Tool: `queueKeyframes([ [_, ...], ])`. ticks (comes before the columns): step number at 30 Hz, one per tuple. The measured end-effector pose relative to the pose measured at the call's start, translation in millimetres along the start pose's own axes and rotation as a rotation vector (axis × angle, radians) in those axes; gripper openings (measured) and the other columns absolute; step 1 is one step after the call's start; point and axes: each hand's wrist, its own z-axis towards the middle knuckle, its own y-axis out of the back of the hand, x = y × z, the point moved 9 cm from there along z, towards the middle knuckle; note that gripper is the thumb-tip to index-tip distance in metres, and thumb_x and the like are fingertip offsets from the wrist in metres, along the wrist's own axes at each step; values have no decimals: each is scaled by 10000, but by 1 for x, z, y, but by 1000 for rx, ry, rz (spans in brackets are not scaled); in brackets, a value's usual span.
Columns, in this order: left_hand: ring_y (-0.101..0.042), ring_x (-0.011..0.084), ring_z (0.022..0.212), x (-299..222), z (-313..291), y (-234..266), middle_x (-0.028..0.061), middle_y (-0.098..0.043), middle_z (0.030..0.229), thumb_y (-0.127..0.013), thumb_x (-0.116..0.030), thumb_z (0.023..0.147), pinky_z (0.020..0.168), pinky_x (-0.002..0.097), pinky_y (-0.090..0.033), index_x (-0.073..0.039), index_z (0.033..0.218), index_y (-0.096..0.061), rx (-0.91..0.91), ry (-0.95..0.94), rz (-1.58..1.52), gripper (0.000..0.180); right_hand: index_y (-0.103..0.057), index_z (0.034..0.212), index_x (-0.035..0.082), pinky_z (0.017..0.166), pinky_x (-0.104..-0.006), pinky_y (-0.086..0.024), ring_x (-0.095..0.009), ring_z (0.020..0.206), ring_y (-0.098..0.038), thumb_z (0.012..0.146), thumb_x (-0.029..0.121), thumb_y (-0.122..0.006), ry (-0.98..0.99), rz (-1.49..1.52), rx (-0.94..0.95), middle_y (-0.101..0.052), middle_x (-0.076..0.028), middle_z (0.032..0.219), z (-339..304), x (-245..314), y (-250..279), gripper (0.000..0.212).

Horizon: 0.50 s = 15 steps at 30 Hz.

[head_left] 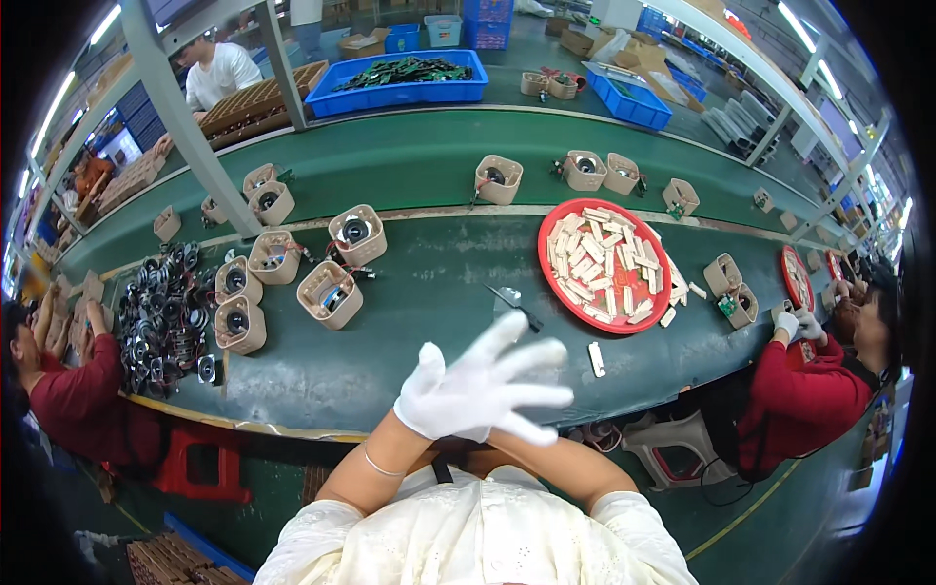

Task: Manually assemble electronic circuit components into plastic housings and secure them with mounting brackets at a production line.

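My left hand (478,385), in a white glove, is held up over the near edge of the bench. Its fingers are spread and point to the right, with nothing in them. My right forearm (570,470) crosses in behind it; the left glove covers most of my right hand, so its fingers cannot be told apart. Just beyond the left fingertips lies a thin tool with a dark handle (529,319). One pale flat strip-shaped part (597,360) rests on the bench to the right. Farther off, a round red tray (546,270) holds many similar pale parts.
Left on the bench are beige housings (331,294) and a pile of black speakers (171,317). Behind runs a green conveyor (409,156) carrying more housings. A blue bin (400,95) of green circuit boards stands beyond. Co-workers in red sit at both sides.
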Motion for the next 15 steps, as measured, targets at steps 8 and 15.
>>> queueKeyframes([
  [8, -392, 397, 1390, -141, 19, 57, 128, -499, 1451, -665, -348, 902, 1131, 620, -265, -134, 1353, -582, -678, -14, 2968, 506, -676, 1066, 58, 848, -411, -525, -334, 911, -658, 877, 152, -698, 248, -593, -626, -676, -145, 977, -46, 18, 100, 213],
  [15, -481, 327, 1295, -233, -45, 115, 82, -589, 1348, -681, -350, 886, 1113, 584, -283, -101, 1198, -668, -867, 224, 3275, 400, -641, 1078, 58, 810, -433, -506, -333, 957, -613, 805, 73, -668, 6, -1159, -794, -629, -152, 1032, -42, -2, 178, 274],
])
